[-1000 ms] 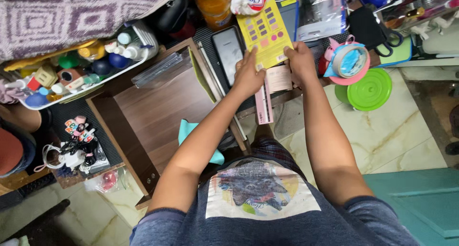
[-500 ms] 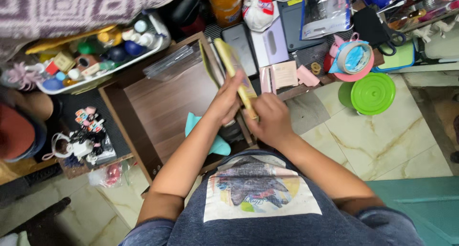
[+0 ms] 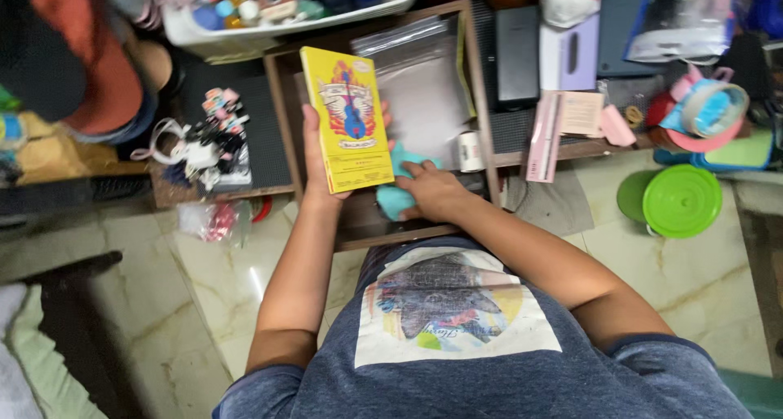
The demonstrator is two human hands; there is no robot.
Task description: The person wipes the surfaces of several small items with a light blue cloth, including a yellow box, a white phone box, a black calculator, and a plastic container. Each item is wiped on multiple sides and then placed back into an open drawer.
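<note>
Landmark: open wooden drawer (image 3: 326,192), pulled out of the bench (image 3: 571,148) toward the person. Inside it, clear plastic sleeves (image 3: 420,85) lie flat at the back, teal cloth (image 3: 397,199) near the front edge. Left of the drawer: black mat (image 3: 261,130) carrying a tangle of small toys and white cables (image 3: 200,146); behind it, white tray of bottles (image 3: 285,7). Right of the drawer: dark phone (image 3: 516,54), pale purple case (image 3: 568,54), pink strips and cards (image 3: 563,125), then a tape roll (image 3: 708,109) and a green lid (image 3: 681,200) down on the floor. Yellow box (image 3: 347,117) with a guitar print sits over the drawer's left half, held upright-ish, face to camera. Left hand (image 3: 314,154) has its grip closed around the box's lower left edge, thumb on the side, fingers behind. Right hand (image 3: 431,192) is pressed flat on the teal cloth, grip spread, holding nothing that I can see. Risk, my read: one-handed edge pinch on a slick box, so it could pivot and drop into the drawer or onto the tile. The cloth could also snag the sleeves if dragged.
</note>
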